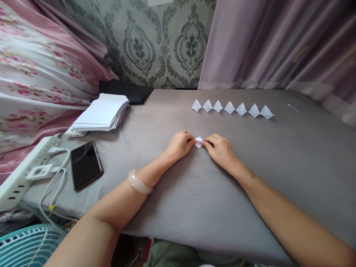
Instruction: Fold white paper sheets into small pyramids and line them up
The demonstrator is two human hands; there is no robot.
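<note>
Between my two hands is a small folded white paper piece, pointed at top and bottom, just above or on the grey tablecloth. My left hand pinches its left corner, the fingers closed. On the opposite corner my right hand has its thumb and fingers pressed together. Beyond the hands, several folded white paper shapes stand in a slightly slanting row, each with a pointed top. The underside of the held piece is hidden.
A stack of white paper lies at the back left beside a black flat item. Nearer are a dark phone, a white power strip with cables and a teal fan. A thin pale stick lies at right.
</note>
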